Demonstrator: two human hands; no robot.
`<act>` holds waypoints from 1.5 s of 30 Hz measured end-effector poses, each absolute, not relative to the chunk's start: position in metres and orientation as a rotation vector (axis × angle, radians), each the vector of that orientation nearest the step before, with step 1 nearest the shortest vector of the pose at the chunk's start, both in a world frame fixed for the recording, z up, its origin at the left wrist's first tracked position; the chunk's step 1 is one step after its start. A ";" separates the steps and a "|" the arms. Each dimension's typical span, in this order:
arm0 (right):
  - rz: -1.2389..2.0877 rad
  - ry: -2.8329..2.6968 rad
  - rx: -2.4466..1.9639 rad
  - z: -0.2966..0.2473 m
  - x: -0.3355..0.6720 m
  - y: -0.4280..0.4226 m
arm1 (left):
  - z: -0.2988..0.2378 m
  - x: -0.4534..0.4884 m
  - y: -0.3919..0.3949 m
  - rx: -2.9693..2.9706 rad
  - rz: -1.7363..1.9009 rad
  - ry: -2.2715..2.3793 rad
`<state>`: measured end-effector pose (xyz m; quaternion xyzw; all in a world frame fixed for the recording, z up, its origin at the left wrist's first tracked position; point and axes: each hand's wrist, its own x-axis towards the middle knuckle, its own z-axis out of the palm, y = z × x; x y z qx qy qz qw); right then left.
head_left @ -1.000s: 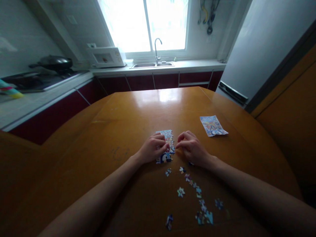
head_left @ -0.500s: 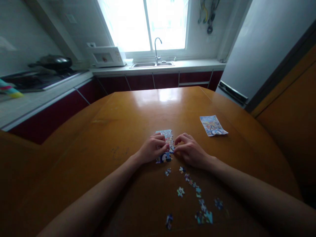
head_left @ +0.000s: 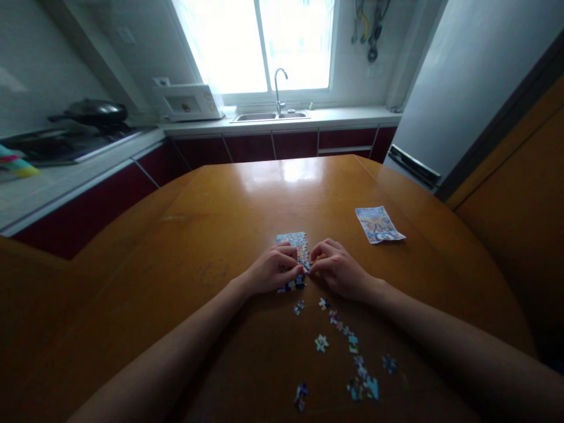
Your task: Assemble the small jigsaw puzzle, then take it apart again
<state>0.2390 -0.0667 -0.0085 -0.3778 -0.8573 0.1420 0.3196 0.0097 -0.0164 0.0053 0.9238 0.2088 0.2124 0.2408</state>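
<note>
Feed's good on my end, biggest first. Brown wooden table (head_left: 198, 200), glossy, window glare on the far part. Grey fridge (head_left: 467, 76) past its right side. Bright window (head_left: 220, 47) ahead, above a pale counter (head_left: 352, 116) with dark red cabinets (head_left: 251, 147) under it. On the counter I've got a white microwave (head_left: 189, 104), a steel sink (head_left: 255, 117) to its right, and a dark pan (head_left: 94, 111) on the hob (head_left: 48, 144) at far left.

Left hand (head_left: 274, 267): palm down over the part-built puzzle, fingers loosely bent, thumb parted from them, its tip by the right edge. No grip I can see, just resting on it. Right hand (head_left: 337, 269): at that same edge, thumb and index drawn in close, tips just beside the left thumb. Bit of blue at the tips; can't tell if they pinch a piece or press the edge.

Printed sheet (head_left: 379, 225) lies beyond the right hand, well apart. Puzzle (head_left: 300, 242) is on the table, mostly under the left hand; far end, right edge and a near strip show.

Smallest: loose pieces (head_left: 321, 343), scattered on the near side, several in a slanting line running back toward the wearer
</note>
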 end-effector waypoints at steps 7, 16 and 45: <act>0.401 -2.244 -0.999 -0.007 0.239 -0.067 | 0.007 0.010 -0.017 2.490 0.655 0.599; 0.393 -2.251 -1.004 -0.009 0.239 -0.067 | 0.005 0.009 -0.016 2.510 0.661 0.610; 0.386 -2.282 -1.027 -0.008 0.237 -0.068 | 0.007 0.011 -0.017 2.561 0.570 0.568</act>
